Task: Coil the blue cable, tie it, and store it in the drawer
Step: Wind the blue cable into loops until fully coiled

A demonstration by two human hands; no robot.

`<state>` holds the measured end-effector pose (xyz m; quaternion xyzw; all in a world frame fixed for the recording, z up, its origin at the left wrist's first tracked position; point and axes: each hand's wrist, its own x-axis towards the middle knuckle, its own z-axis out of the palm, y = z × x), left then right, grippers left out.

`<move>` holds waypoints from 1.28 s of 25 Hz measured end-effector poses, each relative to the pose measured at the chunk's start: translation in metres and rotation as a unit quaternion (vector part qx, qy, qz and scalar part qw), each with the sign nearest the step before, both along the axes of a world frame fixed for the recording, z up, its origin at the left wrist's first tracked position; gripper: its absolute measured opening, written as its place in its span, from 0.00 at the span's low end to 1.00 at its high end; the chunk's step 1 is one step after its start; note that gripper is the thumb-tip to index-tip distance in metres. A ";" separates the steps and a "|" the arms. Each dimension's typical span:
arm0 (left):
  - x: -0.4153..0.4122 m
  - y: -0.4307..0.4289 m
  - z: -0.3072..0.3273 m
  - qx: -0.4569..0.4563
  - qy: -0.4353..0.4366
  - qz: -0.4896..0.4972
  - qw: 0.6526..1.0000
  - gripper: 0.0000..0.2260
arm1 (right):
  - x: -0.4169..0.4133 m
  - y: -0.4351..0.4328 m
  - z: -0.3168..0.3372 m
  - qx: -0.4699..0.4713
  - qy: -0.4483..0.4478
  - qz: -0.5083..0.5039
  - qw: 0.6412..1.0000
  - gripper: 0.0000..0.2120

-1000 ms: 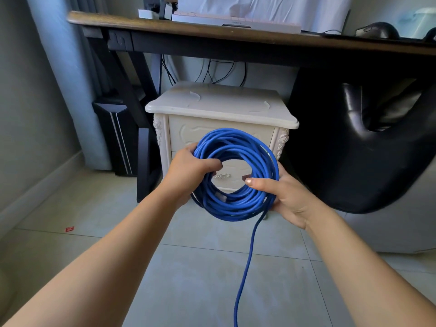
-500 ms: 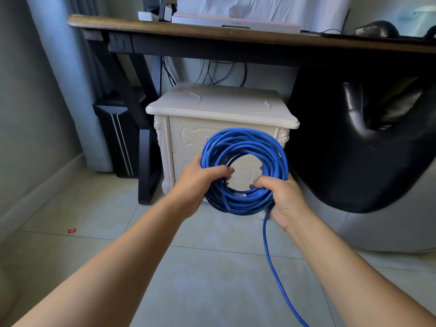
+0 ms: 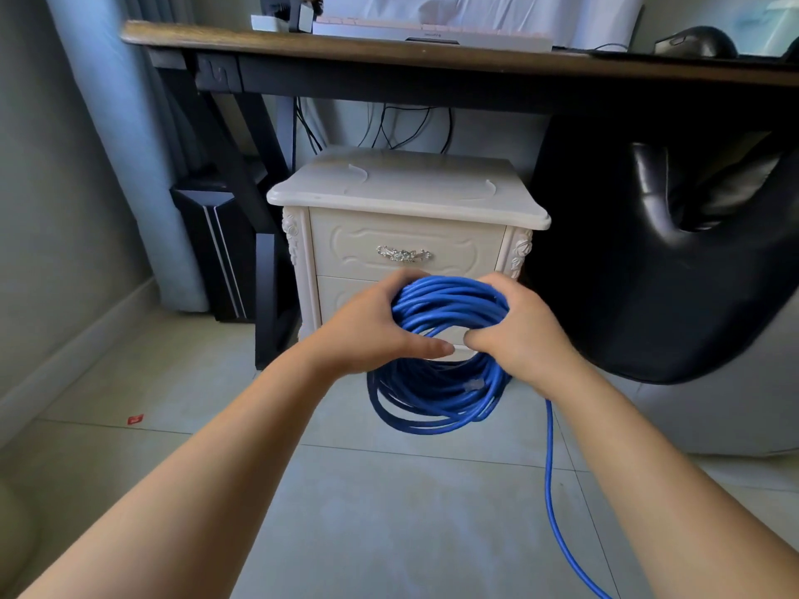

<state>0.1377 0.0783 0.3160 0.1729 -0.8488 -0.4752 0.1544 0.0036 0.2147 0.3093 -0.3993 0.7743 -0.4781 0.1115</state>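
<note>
The blue cable (image 3: pixel 436 395) is wound into a thick coil held in front of a cream bedside cabinet (image 3: pixel 406 188). My left hand (image 3: pixel 367 326) grips the coil's upper left part. My right hand (image 3: pixel 523 330) grips its upper right part, thumb inside the ring. The coil's lower half hangs loose below my hands, with a clear plug showing near its right side. A loose tail of cable (image 3: pixel 551 490) runs from under my right hand down to the floor at the bottom right. The top drawer (image 3: pixel 346 248) is closed, with a silver handle (image 3: pixel 404 254).
A dark wooden desk (image 3: pixel 389 49) spans above the cabinet, with black legs at the left. A black computer tower (image 3: pixel 216 252) stands left of the cabinet. A black chair (image 3: pixel 674 261) fills the right. The floor is pale tile, with a small red scrap (image 3: pixel 135 419).
Both hands have shifted from the coil's sides to its top, close together. The coil has dropped lower and sags below them. The tail now trails to the bottom right.
</note>
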 end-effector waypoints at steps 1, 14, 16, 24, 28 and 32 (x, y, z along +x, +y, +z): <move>0.000 0.001 -0.001 -0.026 -0.003 0.011 1.000 0.31 | 0.003 -0.001 -0.001 0.004 0.008 0.004 1.000 0.19; -0.002 -0.005 -0.005 0.081 0.087 0.131 0.984 0.10 | 0.001 0.001 0.001 -0.081 -0.144 0.048 0.985 0.19; -0.004 -0.005 -0.007 0.128 0.107 0.153 0.974 0.10 | 0.000 -0.001 -0.007 -0.097 -0.200 0.047 0.974 0.22; -0.010 0.001 -0.013 0.289 0.159 0.190 0.924 0.11 | 0.006 -0.012 -0.023 -0.181 -0.260 -0.029 0.948 0.27; -0.011 0.009 -0.016 0.289 0.141 0.184 0.929 0.07 | 0.001 -0.012 -0.025 -0.162 -0.331 -0.045 0.928 0.19; -0.012 0.012 -0.022 0.272 0.092 0.097 0.953 0.11 | -0.002 -0.010 -0.028 -0.144 -0.354 -0.137 0.914 0.09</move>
